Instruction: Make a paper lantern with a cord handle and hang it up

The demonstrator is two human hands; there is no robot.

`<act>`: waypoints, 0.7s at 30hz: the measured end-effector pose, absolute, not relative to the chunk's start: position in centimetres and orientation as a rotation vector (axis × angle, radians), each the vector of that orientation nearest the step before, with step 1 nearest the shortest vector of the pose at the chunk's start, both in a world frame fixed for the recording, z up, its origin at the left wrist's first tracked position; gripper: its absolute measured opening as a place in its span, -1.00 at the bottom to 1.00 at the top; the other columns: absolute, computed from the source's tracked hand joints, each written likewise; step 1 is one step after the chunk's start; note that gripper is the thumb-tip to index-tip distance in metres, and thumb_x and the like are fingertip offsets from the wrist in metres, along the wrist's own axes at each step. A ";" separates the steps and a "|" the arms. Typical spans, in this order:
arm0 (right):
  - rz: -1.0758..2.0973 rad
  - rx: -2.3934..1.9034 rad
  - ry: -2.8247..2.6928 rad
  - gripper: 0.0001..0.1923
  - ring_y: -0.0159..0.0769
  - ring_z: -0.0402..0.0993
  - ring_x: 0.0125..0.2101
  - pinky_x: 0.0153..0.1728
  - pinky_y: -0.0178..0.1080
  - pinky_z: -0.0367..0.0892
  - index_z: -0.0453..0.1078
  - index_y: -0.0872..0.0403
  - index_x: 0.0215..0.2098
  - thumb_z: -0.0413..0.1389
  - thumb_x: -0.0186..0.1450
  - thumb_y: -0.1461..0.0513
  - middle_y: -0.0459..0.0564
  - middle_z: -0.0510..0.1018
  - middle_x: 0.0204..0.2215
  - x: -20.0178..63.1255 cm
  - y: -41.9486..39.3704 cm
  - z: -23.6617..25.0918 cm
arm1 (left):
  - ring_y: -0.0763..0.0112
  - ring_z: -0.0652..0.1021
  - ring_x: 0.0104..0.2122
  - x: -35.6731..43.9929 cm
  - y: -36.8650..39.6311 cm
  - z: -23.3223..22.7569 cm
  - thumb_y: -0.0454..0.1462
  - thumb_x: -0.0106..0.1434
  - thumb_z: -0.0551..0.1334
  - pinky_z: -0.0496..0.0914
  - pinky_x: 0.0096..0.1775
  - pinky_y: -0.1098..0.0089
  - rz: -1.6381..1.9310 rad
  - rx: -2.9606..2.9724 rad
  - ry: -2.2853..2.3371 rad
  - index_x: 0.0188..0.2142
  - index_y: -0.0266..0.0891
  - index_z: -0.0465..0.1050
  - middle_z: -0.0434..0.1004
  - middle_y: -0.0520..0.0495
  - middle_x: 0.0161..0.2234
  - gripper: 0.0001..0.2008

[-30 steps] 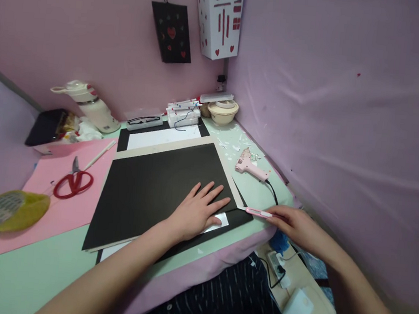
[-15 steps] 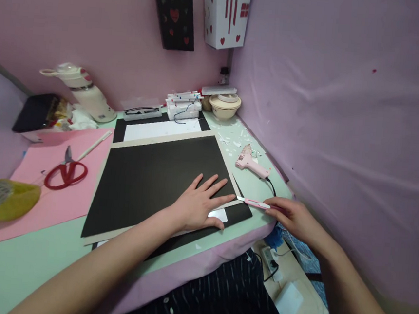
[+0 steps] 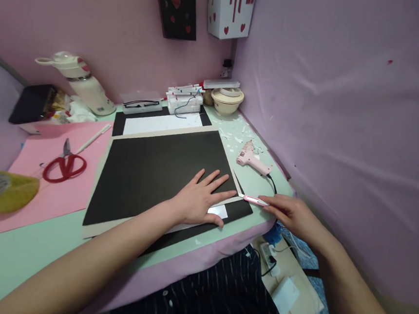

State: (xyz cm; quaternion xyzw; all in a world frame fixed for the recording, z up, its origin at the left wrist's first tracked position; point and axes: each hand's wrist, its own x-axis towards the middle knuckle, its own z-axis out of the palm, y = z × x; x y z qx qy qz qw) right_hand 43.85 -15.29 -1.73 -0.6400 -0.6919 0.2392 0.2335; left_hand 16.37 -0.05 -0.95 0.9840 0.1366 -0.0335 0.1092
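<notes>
Left hand [image 3: 197, 201] lies flat, fingers spread, pinning the black sheet [image 3: 157, 172] at mid-surface. Right hand [image 3: 292, 214] fingers pinch the pink cutter [image 3: 253, 199], blade tip at the sheet's near right corner. No cut visible; trimming appears barely begun.

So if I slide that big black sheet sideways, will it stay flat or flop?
The black sheet lies flat with straight edges, so probably stiffish card. It likely slides easily over the board beneath; the left hand pressing flat on it suggests that.
</notes>
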 end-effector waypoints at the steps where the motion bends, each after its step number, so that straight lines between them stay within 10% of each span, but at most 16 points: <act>1: 0.662 -1.752 -1.903 -0.66 -0.27 0.51 -0.31 -0.30 -0.25 0.36 0.48 -0.07 0.06 0.01 0.42 0.08 -0.03 0.62 -0.27 43.9 -15.4 -1.8 | -0.15 -0.08 0.38 16.4 0.0 -1.0 0.38 0.13 -0.07 -0.16 0.24 -0.26 -0.095 2.893 0.404 0.36 0.13 -0.04 -0.18 -0.19 0.42 -0.11; 21: 0.786 -1.738 -1.822 -0.67 -0.21 0.53 -0.15 -0.14 -0.21 0.40 0.46 -0.07 0.08 0.01 0.42 0.10 -0.01 0.61 -0.09 42.2 -15.8 -1.3 | -0.11 -0.09 0.38 16.3 -0.2 -0.9 0.38 0.13 -0.06 -0.20 0.25 -0.23 -0.098 2.912 0.380 0.36 0.07 -0.02 -0.14 -0.21 0.42 -0.09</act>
